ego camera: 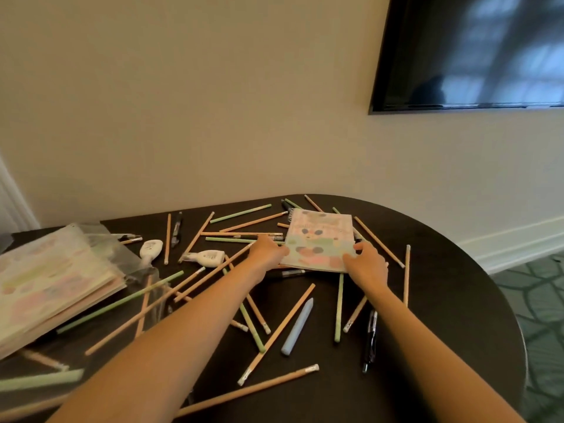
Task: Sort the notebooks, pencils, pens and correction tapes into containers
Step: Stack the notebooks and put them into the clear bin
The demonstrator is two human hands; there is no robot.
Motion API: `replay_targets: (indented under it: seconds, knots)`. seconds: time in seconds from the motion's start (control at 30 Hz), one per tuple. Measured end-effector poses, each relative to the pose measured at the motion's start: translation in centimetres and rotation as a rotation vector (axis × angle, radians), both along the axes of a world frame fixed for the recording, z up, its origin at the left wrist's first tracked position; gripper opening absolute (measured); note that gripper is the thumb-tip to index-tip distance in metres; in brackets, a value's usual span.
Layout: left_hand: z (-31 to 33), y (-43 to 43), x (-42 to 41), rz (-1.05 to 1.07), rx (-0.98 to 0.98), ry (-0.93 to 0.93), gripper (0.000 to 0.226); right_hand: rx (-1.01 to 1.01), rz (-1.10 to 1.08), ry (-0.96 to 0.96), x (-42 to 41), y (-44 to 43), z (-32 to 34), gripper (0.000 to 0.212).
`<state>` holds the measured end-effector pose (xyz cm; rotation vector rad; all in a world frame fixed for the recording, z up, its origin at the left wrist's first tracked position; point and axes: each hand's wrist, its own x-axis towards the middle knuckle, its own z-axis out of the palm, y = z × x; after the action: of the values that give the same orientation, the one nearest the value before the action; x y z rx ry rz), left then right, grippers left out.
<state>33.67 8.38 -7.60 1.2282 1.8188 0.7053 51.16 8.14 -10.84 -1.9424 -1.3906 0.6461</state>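
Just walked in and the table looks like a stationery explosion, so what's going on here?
A person is partway through sorting stationery. The left hand and right hand hold a pastel notebook by its left edge and near right corner, at the far side of the dark table. More notebooks are stacked at the left. Pencils, pens and correction tapes lie scattered, not yet sorted.

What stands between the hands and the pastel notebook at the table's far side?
Nothing visible: the left hand meets the notebook at its left edge, the right hand grips its near right corner.
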Motion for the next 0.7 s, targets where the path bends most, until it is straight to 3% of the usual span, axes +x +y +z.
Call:
replay_targets:
  seconds: [0.23, 0.37, 0.57, 0.7]
  knots:
    - [0.6, 0.0, 0.4, 0.110, 0.097, -0.226, 0.043, 0.149, -0.032, 0.307, -0.3, 0.0, 0.6, 0.057]
    - [2.3, -1.7, -0.8, 0.146, 0.293, -0.410, 0.041, 0.275, 0.023, 0.577, -1.7, -1.3, 2.6, 0.064]
    - [5.1, -7.0, -5.0, 0.205, 0.555, -0.839, 0.031, 0.148, 0.337, 1.186, -5.6, -5.1, 5.5, 0.030]
    - [6.3, -10.9, -9.1, 0.315, 0.626, -0.874, 0.023, 0.121, 0.424, 1.343, -9.9, -7.7, 6.1, 0.031]
